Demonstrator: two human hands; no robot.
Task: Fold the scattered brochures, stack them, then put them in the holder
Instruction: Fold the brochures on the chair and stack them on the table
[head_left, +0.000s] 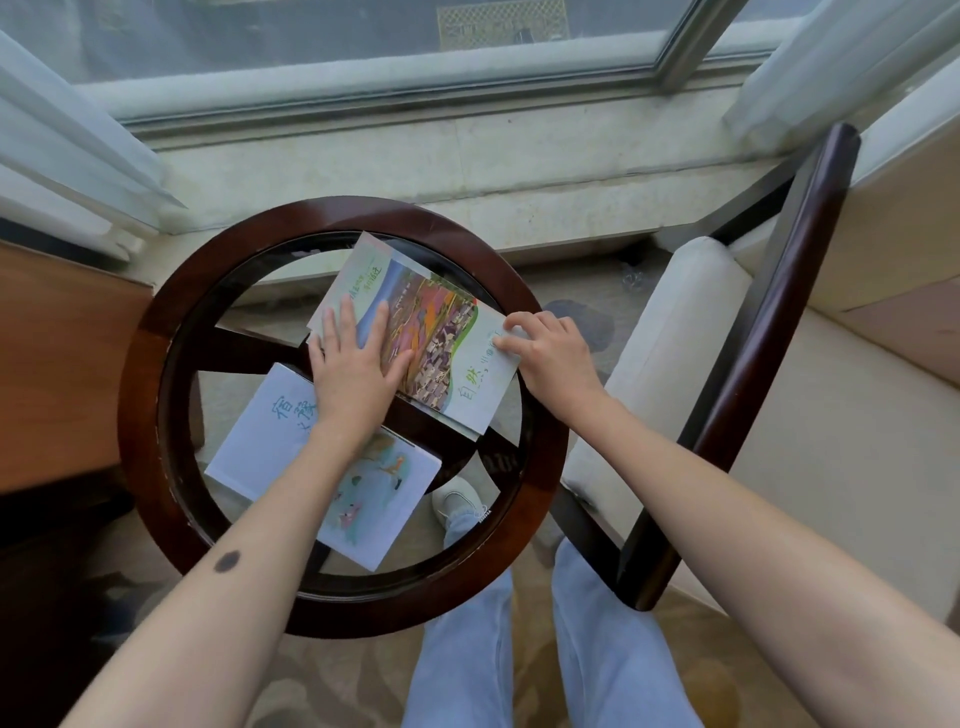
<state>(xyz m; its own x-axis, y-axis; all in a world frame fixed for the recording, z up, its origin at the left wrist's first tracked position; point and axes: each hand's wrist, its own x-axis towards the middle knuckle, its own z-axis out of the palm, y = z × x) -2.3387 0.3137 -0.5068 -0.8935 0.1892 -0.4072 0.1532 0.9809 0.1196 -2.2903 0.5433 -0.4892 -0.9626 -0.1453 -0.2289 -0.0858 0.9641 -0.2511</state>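
We stand over a round table (150, 364) of dark wood with a glass top, set below a window sill, and both bare hands are on paper at its centre.

A colourful brochure (447, 332), printed with a green, orange and purple landscape and green characters on a pale margin, lies flat on the glass toward the table's far side. Its long axis runs on a diagonal, from the far left of the table to the near right.

Our left hand (353, 374) lies palm down on the left half of that sheet, with the fingers straight and spread, pressing it to the glass. Our right hand (550, 353) is at the sheet's right-hand end. Its fingers are curled and they pinch the pale margin near the corner.

A pale blue brochure (270, 441), with teal characters and a small painted scene, lies on the near-left part of the table. Its long axis is roughly parallel to that of the first. Our left forearm crosses above it.

To the right of the table stands a dark-framed armchair (675, 332) with cream cushions. Through the glass we see pale blue trousers and a white shoe (457, 499).
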